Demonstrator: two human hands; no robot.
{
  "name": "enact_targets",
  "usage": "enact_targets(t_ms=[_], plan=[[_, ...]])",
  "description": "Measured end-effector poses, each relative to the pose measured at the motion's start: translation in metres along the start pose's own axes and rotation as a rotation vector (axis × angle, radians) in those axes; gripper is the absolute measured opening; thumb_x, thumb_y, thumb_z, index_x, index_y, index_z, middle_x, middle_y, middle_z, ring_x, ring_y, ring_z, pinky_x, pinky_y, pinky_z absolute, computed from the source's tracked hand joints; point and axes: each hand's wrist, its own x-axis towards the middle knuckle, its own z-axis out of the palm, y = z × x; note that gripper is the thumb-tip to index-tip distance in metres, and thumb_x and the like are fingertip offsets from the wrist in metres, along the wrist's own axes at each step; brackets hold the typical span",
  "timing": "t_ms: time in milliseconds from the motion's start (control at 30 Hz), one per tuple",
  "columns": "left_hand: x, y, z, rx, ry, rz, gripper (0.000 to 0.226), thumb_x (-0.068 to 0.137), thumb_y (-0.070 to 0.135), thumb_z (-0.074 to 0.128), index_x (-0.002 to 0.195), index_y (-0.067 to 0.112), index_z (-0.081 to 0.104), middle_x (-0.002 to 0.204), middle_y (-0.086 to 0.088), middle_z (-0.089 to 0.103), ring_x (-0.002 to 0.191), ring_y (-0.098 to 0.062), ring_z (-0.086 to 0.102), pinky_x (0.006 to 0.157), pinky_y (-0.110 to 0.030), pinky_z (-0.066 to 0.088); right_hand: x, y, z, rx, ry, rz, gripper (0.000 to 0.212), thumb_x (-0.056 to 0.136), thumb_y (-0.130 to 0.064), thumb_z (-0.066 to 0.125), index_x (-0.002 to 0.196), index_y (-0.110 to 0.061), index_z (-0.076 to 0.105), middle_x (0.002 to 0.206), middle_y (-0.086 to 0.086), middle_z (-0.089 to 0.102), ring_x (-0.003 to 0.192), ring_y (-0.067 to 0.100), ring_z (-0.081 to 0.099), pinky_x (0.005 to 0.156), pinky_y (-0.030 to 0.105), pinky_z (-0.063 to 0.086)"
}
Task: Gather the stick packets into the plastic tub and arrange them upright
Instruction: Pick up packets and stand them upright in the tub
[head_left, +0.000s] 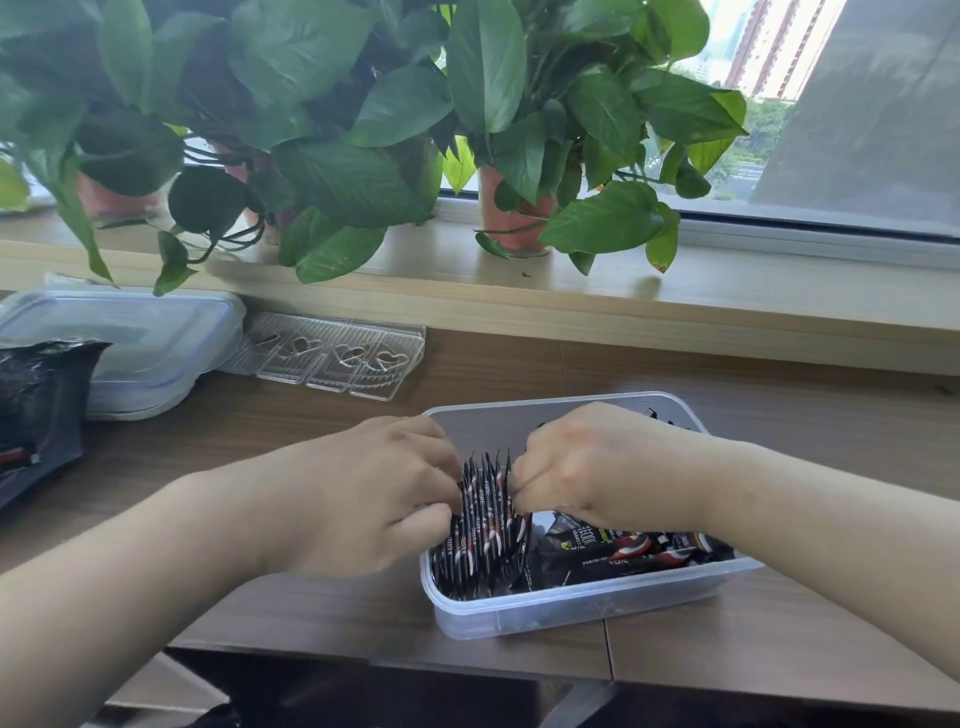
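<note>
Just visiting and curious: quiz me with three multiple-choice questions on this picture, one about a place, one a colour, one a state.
1. Where is the clear heart tray? A) on the windowsill B) on the table beside the lid C) under a pot
2. The stick packets are mainly: A) green B) black C) yellow
3. The packets gripped between left hand and right hand: A) stand upright in the tub B) lie flat on the table C) sit in a bag
Answers: B, it lies by the lid; B, black wrappers, red-white marks; A, ends point up inside the tub.
</note>
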Motion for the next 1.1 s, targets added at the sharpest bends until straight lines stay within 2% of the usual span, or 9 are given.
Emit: enact_targets(t_ms=[100, 233, 467, 600, 700, 800, 900, 1000, 1100], plan=[[0.001, 0.001, 0.001, -0.058, -0.004, 0.008, 0.057, 0.093, 0.039, 0.020, 0.105, 0.019, 0.072, 0.117, 0.007, 0.062, 0.119, -0.011, 0.045, 0.102, -0.018, 0.026, -0.002, -0.002, -0.003, 0.057, 0.030, -0.047, 0.030, 0.072, 0.010, 0.070, 0.086, -0.016, 0.078, 0.088, -0.006, 0.074, 0.077, 0.019, 0.064, 0.061, 0.032, 0.052], [0.001, 0.001, 0.004, -0.080, -0.005, -0.014, 0.057, 0.092, 0.040, 0.020, 0.110, 0.021, 0.071, 0.121, 0.007, 0.061, 0.122, -0.011, 0.041, 0.104, -0.025, 0.031, -0.007, -0.002, -0.004, 0.200, 0.091, 0.005, 0.018, 0.081, 0.000, 0.071, 0.088, -0.015, 0.079, 0.092, -0.006, 0.076, 0.083, 0.014, 0.067, 0.075, 0.024, 0.053], [0.001, 0.001, 0.004, -0.001, 0.009, -0.054, 0.056, 0.090, 0.042, 0.020, 0.108, 0.025, 0.070, 0.122, 0.011, 0.061, 0.121, -0.012, 0.045, 0.101, -0.037, 0.038, -0.016, 0.005, -0.006, 0.541, 0.038, 0.433, 0.023, 0.085, -0.006, 0.071, 0.098, -0.022, 0.081, 0.109, -0.014, 0.071, 0.097, -0.003, 0.065, 0.089, 0.013, 0.050], [0.000, 0.003, 0.001, -0.002, 0.021, -0.071, 0.055, 0.089, 0.043, 0.021, 0.111, 0.027, 0.069, 0.122, 0.010, 0.061, 0.120, -0.012, 0.046, 0.104, -0.037, 0.037, -0.023, 0.011, -0.021, 0.476, 0.074, 0.548, 0.013, 0.080, -0.007, 0.075, 0.082, -0.019, 0.079, 0.090, -0.013, 0.069, 0.082, -0.001, 0.066, 0.077, 0.018, 0.054], [0.001, 0.004, 0.002, 0.012, 0.006, -0.093, 0.058, 0.088, 0.046, 0.017, 0.113, 0.030, 0.067, 0.122, 0.011, 0.057, 0.120, -0.009, 0.043, 0.103, -0.035, 0.036, -0.022, 0.009, -0.028, 0.376, -0.070, 0.547, 0.008, 0.083, -0.021, 0.073, 0.077, -0.022, 0.078, 0.080, -0.017, 0.069, 0.077, -0.004, 0.062, 0.074, 0.011, 0.048], [0.002, 0.005, 0.001, -0.015, -0.016, -0.104, 0.062, 0.087, 0.048, 0.015, 0.118, 0.031, 0.066, 0.122, 0.010, 0.055, 0.121, -0.008, 0.041, 0.104, -0.035, 0.035, -0.014, 0.009, -0.017, 0.233, -0.250, 0.500, 0.022, 0.089, -0.031, 0.059, 0.080, -0.018, 0.075, 0.083, -0.007, 0.073, 0.080, 0.008, 0.064, 0.082, 0.023, 0.048], [0.002, 0.005, 0.000, 0.001, -0.033, -0.099, 0.063, 0.087, 0.047, 0.013, 0.117, 0.029, 0.065, 0.121, 0.010, 0.055, 0.121, -0.010, 0.041, 0.103, -0.037, 0.036, -0.008, 0.010, -0.006, 0.193, -0.285, 0.506, 0.027, 0.091, -0.033, 0.054, 0.077, -0.013, 0.068, 0.080, 0.002, 0.069, 0.075, 0.021, 0.061, 0.081, 0.033, 0.049], [0.002, 0.005, 0.000, 0.024, -0.060, -0.092, 0.063, 0.087, 0.046, 0.009, 0.115, 0.028, 0.063, 0.122, 0.011, 0.053, 0.121, -0.009, 0.039, 0.102, -0.035, 0.035, -0.007, 0.008, -0.004, 0.249, -0.257, 0.491, 0.019, 0.094, -0.028, 0.058, 0.100, -0.019, 0.074, 0.107, -0.004, 0.072, 0.093, 0.016, 0.059, 0.090, 0.021, 0.041], [0.002, 0.005, 0.001, 0.023, -0.057, -0.072, 0.062, 0.087, 0.044, 0.009, 0.113, 0.028, 0.064, 0.121, 0.012, 0.054, 0.121, -0.009, 0.038, 0.102, -0.033, 0.035, -0.006, 0.003, -0.002, 0.316, -0.262, 0.465, 0.029, 0.099, -0.023, 0.054, 0.125, -0.023, 0.067, 0.143, -0.013, 0.055, 0.124, 0.011, 0.050, 0.096, 0.010, 0.024]])
